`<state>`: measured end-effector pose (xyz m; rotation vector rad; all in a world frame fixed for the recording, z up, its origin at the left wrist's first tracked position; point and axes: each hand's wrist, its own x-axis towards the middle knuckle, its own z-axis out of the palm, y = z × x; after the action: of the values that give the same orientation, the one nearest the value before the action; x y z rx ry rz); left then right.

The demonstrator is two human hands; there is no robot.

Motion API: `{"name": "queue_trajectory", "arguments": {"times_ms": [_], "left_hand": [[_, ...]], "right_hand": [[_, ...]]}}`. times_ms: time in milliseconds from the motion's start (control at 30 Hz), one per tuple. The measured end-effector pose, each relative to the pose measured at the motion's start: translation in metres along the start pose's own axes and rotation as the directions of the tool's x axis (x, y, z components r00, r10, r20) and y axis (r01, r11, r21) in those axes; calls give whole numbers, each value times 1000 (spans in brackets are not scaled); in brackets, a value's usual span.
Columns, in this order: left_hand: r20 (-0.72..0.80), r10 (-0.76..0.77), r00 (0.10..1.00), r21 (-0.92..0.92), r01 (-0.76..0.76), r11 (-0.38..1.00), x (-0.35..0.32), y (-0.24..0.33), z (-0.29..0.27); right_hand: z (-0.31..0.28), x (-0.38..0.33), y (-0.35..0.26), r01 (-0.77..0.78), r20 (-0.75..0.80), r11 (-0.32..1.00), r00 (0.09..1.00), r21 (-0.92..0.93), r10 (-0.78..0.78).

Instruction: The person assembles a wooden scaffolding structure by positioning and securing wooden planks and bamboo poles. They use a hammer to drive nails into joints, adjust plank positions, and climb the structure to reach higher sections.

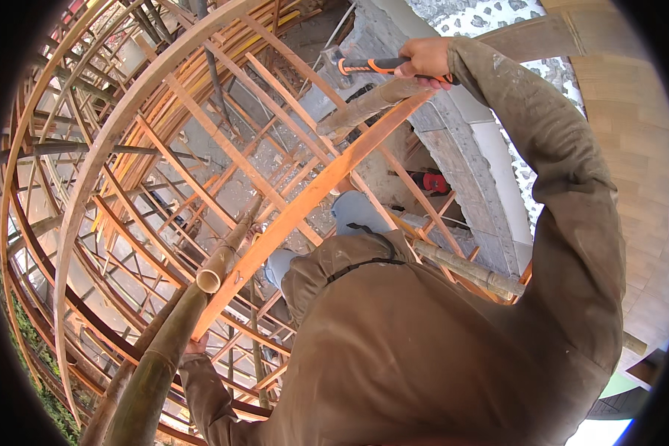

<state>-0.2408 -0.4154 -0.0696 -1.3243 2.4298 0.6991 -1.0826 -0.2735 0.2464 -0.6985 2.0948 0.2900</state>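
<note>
A: Head view. State of the right grip [428,61]?

B: Clenched, fingers wrapped round the handle of a hammer [379,66], towards the butt end. Hammer head points left in view, near the upper end of a long plank [312,204].

A: And the left grip [197,345]?

B: At the plank's lower end, touching it. Mostly hidden; cannot tell how far the fingers close.

A: Where does the plank lie?

B: Diagonally, lower left to upper right, across a lattice of timber strips [227,143]. Upper end just beside a bamboo pole [372,108].

A: What else is around?

B: To the left, a thick bamboo trunk [152,364] near the left grip, and a bamboo length with an open cut end [209,279] just beside the plank. Further out, a curved timber rib [89,167]. To the right, a rough-edged concrete ledge [472,171]. Below, something red [435,182], too small to make out.

A: Anything in the way?

B: Plank covers part of the lattice. Brown jacket [424,334] blocks much of the lower view.
</note>
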Motion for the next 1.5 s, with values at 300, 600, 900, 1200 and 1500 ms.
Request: {"name": "queue_trajectory", "arguments": {"times_ms": [300,600,900,1200,1500], "left_hand": [[23,-36,999,-157,39,987,-1,16,-9],[-47,-10,999,-295,-5,955,-13,37,-19],[-155,9,988,77,3,997,-8,56,-32],[1,-231,973,31,231,973,-33,22,-28],[-76,-126,989,158,136,978,-16,33,-28]], "right_hand": [[-110,9,-94,410,-667,907,702,94,-249],[7,-5,17,-157,198,982,964,-107,176],[-142,-14,-54,367,-480,925,832,102,-277],[30,-11,13,27,-180,998,983,-59,-37],[-70,-40,-12,109,-154,993,981,-44,-115]]}}
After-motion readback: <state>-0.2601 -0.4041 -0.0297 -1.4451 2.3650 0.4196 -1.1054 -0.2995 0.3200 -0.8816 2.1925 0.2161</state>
